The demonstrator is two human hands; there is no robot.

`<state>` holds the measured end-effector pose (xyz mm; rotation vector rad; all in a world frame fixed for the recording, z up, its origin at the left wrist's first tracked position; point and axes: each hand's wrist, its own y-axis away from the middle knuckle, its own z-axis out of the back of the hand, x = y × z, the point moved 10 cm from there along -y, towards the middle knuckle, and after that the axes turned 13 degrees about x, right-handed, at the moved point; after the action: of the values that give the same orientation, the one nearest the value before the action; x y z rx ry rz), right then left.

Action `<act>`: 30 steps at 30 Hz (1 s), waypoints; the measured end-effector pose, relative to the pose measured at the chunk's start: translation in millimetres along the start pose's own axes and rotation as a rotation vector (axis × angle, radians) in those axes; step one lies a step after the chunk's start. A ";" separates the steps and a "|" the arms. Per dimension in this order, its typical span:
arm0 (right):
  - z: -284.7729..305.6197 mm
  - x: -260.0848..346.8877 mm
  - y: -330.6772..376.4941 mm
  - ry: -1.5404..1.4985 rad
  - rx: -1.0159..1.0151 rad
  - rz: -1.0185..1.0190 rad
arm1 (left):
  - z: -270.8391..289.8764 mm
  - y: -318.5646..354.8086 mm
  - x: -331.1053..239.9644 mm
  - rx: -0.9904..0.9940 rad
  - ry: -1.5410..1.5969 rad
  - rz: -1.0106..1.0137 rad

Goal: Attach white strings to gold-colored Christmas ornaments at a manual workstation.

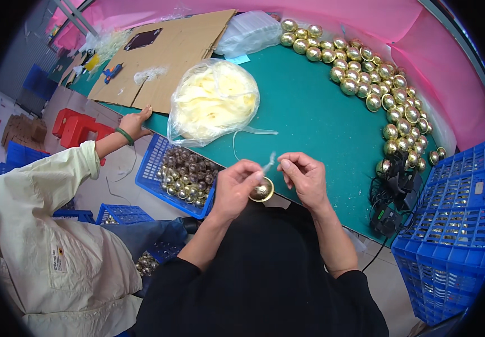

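Note:
My left hand (236, 190) is closed around a shiny gold ball-shaped ornament (262, 191) with a wider rim, just over the table's front edge. A wispy, whitish translucent strip (269, 163) sticks up at the left fingertips. Close to its other side, my right hand (305, 177) has thumb and forefinger pressed together. Whether the strip reaches into that pinch is too small to tell. Beyond my hands, a clear plastic bag (214, 104) full of pale yellow, thin pieces lies on the green table (293, 112). A white tie trails from the bag.
Many gold ball ornaments (373, 101) line the table's far and right sides. Blue crates (450, 224) stand at right; a blue basket (197, 210) of ornaments sits at left. Black cabled devices (397, 196) hang by the right edge. A co-worker's hand (136, 123) touches the cardboard (169, 56).

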<state>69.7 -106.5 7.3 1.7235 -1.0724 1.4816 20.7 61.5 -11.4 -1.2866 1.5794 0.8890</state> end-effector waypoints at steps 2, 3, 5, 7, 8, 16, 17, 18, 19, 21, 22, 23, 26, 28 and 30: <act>-0.9 -4.1 -6.8 0.177 -0.017 0.040 | 31.9 14.5 -2.5 -0.131 -0.028 -0.092; -2.6 0.8 -10.6 0.357 -0.035 0.083 | 47.1 22.8 -6.4 -0.196 -0.024 -0.140; -17.3 9.8 -18.7 0.520 -0.011 0.116 | 80.2 43.8 -9.6 -0.339 -0.025 -0.181; -31.1 13.6 -23.7 0.685 -0.001 0.154 | 110.0 59.1 -14.6 -0.477 -0.063 -0.209; -41.9 11.9 -25.6 0.783 0.020 0.191 | 125.9 67.4 -19.1 -0.548 -0.110 -0.233; -79.2 -17.1 -53.7 1.211 -0.004 0.250 | 203.2 78.9 -4.7 -0.902 -0.545 -0.287; -76.0 -14.6 -50.4 1.125 0.004 0.303 | 189.3 69.0 7.4 -0.757 -0.418 -0.202; -71.1 -10.5 -46.0 1.043 0.006 0.353 | 167.7 57.2 15.4 -0.606 -0.289 -0.117; -68.7 -5.9 -41.4 1.041 0.009 0.351 | 140.0 45.5 19.1 -0.504 -0.149 -0.071; -55.8 -1.2 -31.1 0.702 0.089 0.212 | 80.6 25.6 14.3 -0.264 -0.051 0.035; -54.2 6.1 -23.2 0.703 0.094 0.207 | 54.2 18.2 11.7 -0.132 -0.024 0.061; -56.0 10.2 -16.7 0.668 0.150 0.180 | 37.7 12.7 17.6 -0.057 0.077 0.108; -54.3 26.9 0.8 0.630 0.227 0.101 | 12.2 -5.9 28.3 0.056 0.240 0.182; -47.5 30.9 12.6 0.624 0.241 0.045 | 2.2 -16.3 32.1 0.123 0.352 0.173; -36.5 22.8 24.0 0.553 0.283 -0.066 | 2.6 -23.6 25.2 0.089 0.335 0.144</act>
<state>32.1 -90.8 34.9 1.3698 -0.5307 1.9792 42.6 50.3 -35.8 -1.3209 1.9712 0.7049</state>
